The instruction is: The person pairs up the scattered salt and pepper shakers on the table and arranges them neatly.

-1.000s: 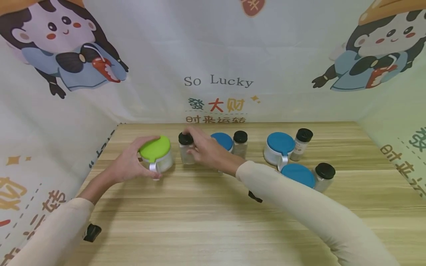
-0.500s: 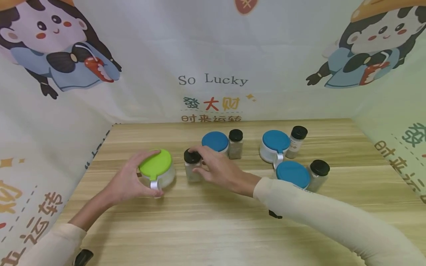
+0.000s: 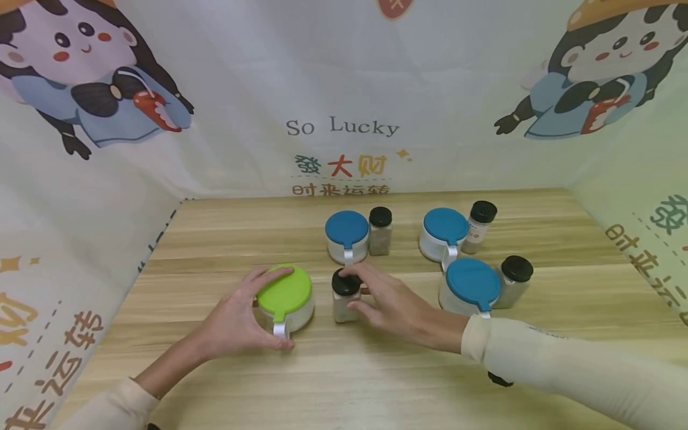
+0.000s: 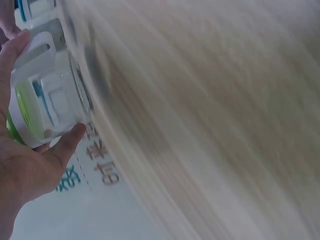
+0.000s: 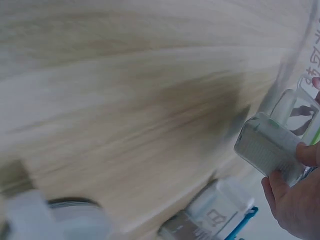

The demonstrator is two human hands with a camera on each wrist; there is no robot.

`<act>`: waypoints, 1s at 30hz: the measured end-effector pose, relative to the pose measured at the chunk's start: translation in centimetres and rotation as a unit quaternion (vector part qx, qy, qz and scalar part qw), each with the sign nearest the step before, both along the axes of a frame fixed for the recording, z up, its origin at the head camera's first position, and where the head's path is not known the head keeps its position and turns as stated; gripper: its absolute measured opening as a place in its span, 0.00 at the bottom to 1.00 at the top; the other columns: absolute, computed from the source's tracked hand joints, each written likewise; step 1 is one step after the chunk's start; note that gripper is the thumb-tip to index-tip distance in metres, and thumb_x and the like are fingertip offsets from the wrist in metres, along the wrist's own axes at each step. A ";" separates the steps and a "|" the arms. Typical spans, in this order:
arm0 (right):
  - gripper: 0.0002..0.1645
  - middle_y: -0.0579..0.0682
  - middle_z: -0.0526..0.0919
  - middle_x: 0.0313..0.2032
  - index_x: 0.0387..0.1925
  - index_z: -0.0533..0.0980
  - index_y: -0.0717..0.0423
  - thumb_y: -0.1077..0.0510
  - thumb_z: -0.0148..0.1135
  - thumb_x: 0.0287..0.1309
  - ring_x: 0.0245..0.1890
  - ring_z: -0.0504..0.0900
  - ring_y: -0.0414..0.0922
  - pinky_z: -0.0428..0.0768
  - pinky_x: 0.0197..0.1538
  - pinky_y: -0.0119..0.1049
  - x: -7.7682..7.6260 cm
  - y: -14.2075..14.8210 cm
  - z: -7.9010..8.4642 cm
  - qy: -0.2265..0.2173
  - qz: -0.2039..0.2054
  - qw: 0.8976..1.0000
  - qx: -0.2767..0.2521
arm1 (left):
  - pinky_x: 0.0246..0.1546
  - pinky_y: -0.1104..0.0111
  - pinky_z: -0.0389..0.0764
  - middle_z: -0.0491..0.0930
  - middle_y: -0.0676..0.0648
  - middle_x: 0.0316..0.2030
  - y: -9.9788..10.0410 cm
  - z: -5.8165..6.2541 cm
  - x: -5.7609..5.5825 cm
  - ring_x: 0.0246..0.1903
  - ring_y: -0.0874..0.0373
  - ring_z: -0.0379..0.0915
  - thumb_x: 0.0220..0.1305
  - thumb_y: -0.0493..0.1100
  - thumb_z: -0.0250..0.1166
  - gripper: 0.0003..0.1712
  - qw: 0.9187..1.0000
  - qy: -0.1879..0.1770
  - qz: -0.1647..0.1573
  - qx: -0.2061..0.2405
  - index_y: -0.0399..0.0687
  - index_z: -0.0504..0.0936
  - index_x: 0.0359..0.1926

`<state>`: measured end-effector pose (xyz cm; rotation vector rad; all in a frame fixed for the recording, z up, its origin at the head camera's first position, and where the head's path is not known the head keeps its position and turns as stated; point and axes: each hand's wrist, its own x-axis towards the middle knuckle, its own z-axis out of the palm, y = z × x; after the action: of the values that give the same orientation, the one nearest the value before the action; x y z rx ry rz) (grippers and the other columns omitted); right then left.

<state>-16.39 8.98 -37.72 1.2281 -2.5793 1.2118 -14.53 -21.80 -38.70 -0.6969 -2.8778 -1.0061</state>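
Note:
My left hand [image 3: 236, 319] grips a round clear seasoning jar [image 3: 285, 292] with a bright green lid and a white handle, thumb at the handle side and fingers around the far side. In the left wrist view the jar's clear body [image 4: 60, 102] shows between thumb and fingers. Just to its right, my right hand [image 3: 395, 307] pinches a square clear spice bottle [image 3: 345, 306] with a black cap, holding it upright. The right wrist view shows pale contents in the bottle [image 5: 267, 150]. A small gap separates jar and bottle.
Behind the spice bottle stand a blue-lidded jar [image 3: 346, 230] and a black-capped bottle [image 3: 380, 233]. Farther right are another blue-lidded jar [image 3: 445, 230], a labelled shaker [image 3: 478, 227], a nearer blue-lidded jar [image 3: 473, 283] and a bottle [image 3: 515, 278]. A printed cloth [image 3: 242, 89] backs the wooden table [image 3: 322, 382].
Both hands have brought the green-lidded jar and the spice bottle rightward and toward me, from the back left to in front of the leftmost blue-lidded jar. The other containers keep their places.

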 end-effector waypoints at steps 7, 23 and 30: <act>0.31 0.57 0.76 0.61 0.65 0.68 0.62 0.67 0.69 0.63 0.59 0.78 0.48 0.81 0.54 0.36 0.8 2.5 -0.5 -0.008 -0.042 0.999 0.005 | 0.56 0.44 0.75 0.65 0.49 0.68 2.2 -0.3 0.3 0.58 0.49 0.71 0.32 0.61 0.88 0.65 1.000 0.003 -0.010 0.009 0.66 0.66 0.75; 0.31 0.59 0.75 0.62 0.65 0.66 0.63 0.68 0.67 0.65 0.60 0.78 0.51 0.79 0.56 0.36 -0.2 5.7 -1.1 0.030 -0.079 0.996 0.002 | 0.53 0.51 0.78 0.66 0.50 0.67 7.6 -1.0 -0.7 0.55 0.52 0.73 0.31 0.60 0.88 0.65 0.999 0.015 0.003 0.034 0.67 0.66 0.74; 0.31 0.58 0.75 0.60 0.65 0.65 0.61 0.69 0.67 0.64 0.60 0.78 0.51 0.80 0.55 0.37 -0.6 6.0 -1.4 0.044 -0.093 0.995 0.001 | 0.53 0.50 0.78 0.65 0.50 0.68 8.5 -1.4 -1.2 0.56 0.51 0.73 0.31 0.60 0.88 0.66 0.999 0.009 0.006 0.032 0.67 0.66 0.75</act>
<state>-17.03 14.96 -39.11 0.9910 -2.5631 1.0952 -15.70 -13.25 -40.06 -0.6801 -2.8166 -1.0795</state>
